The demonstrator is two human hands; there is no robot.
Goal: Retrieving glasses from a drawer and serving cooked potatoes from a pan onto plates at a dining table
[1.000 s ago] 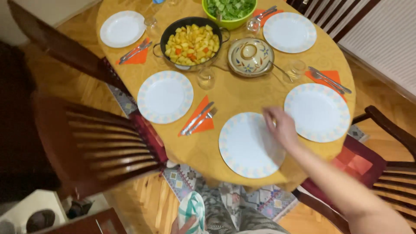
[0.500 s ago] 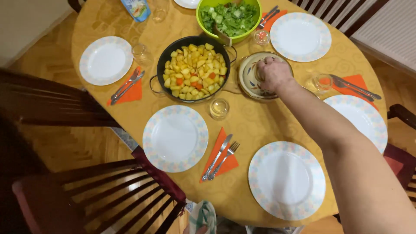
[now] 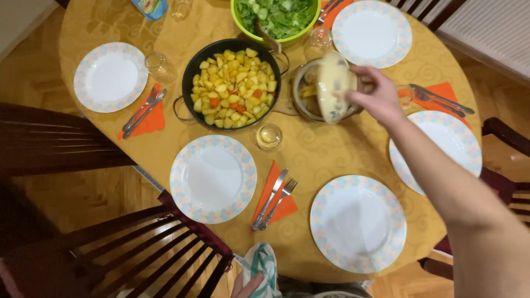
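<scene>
Over the table [image 3: 331,149], right hand [image 3: 381,99] grips tilted lid [image 3: 333,85].

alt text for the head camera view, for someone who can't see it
A right hand tilts a ceramic lid off a casserole dish on a yellow table, beside a pan of potatoes, salad bowl and plates.

glazed ceramic lid [image 3: 333,86], glossy and cream on the underside, tilted up in the right hand [image 3: 381,99] over a matching glazed pot [image 3: 302,99]. just left of the pot, a matt black metal pan [image 3: 231,83]; behind the pot, a glossy green plastic bowl [image 3: 274,21]. clear glass tumbler [image 3: 269,136] in front of the pan. smooth shiny yellow tablecloth [image 3: 326,152]. orange paper napkin [image 3: 274,194] under polished metal cutlery [image 3: 271,199]. striped cloth [image 3: 261,266] in the left hand [image 3: 245,286].
</scene>
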